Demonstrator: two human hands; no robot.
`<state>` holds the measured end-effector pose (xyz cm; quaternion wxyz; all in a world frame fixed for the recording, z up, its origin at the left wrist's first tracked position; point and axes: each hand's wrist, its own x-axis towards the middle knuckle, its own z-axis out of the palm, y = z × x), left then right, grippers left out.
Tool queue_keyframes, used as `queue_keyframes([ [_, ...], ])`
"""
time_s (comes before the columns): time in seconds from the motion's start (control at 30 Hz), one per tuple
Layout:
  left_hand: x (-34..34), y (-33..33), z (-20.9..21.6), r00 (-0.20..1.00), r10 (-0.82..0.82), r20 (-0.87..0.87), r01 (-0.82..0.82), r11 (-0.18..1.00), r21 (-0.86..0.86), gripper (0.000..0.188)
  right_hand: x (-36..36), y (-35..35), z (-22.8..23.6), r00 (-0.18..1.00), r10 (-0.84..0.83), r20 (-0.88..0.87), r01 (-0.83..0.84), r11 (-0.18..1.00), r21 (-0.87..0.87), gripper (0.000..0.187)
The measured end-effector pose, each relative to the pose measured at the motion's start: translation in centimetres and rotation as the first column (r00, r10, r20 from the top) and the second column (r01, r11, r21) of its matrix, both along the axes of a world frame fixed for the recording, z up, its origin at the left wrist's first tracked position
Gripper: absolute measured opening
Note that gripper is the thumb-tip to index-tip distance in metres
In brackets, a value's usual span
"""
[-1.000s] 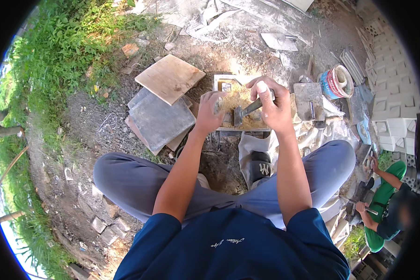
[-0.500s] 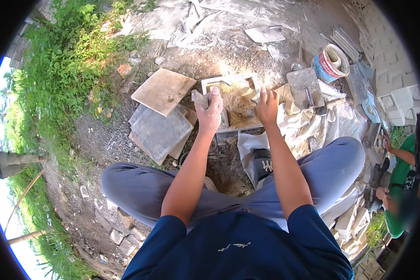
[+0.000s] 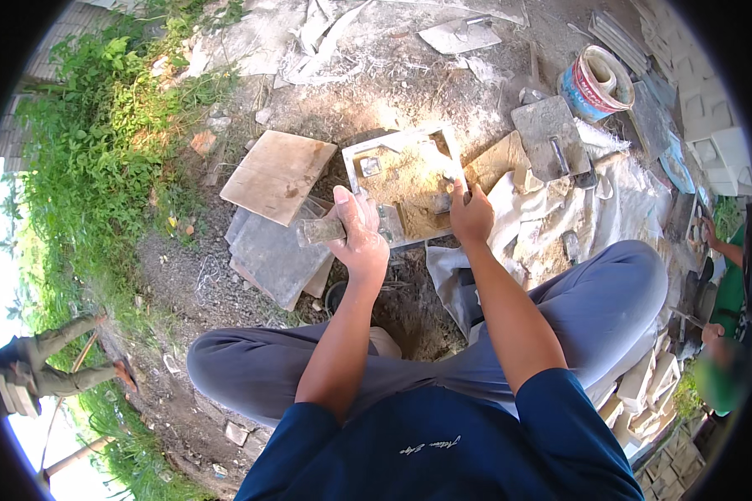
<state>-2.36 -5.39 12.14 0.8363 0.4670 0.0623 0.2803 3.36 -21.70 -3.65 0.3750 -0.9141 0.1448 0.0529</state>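
Note:
A rectangular white-edged mould frame (image 3: 350, 171) lies on the ground in front of me, filled with damp tan sand-like mix (image 3: 409, 171). My left hand (image 3: 361, 234) is closed round a short, grey, dusty block (image 3: 319, 232) that sticks out to the left, just off the frame's near left corner. At the frame's right side, my right hand (image 3: 471, 215) is closed with its fingertips at the edge of the mix. What it grips is mostly hidden. A small grey piece (image 3: 442, 203) sits in the mix beside those fingers.
Flat square slabs (image 3: 280, 175) are stacked at the left. A trowel-like float (image 3: 551, 142), a paint bucket (image 3: 595, 88) and a pale sheet (image 3: 543, 225) lie to the right. Co-workers appear at the far right (image 3: 731, 284) and far left (image 3: 59, 359). Weeds (image 3: 100, 142) grow at left.
My left hand has turned and come lower and left with the grey block, uncovering the frame's left side. My right hand has come slightly nearer. At far left, the person's legs show more.

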Motion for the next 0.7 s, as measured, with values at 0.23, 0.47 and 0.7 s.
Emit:
queue_keyframes([
  [0.23,0.8,-0.9,-1.9,0.977,0.164,-0.135,-0.171,0.985,-0.038,0.029,0.0,0.0,0.0,0.999,-0.040,0.031,0.040,0.999,-0.001,0.050],
  [0.47,2.8,0.4,-2.6,0.995,0.089,-0.049,-0.078,0.978,0.194,0.054,0.0,0.2,1.0,1.000,-0.007,-0.016,0.007,1.000,-0.001,0.050],
  [0.7,2.7,2.7,4.2,0.999,0.044,0.024,-0.042,0.997,-0.071,0.077,-0.1,0.1,0.4,0.999,-0.011,0.050,0.012,1.000,-0.015,0.051],
])
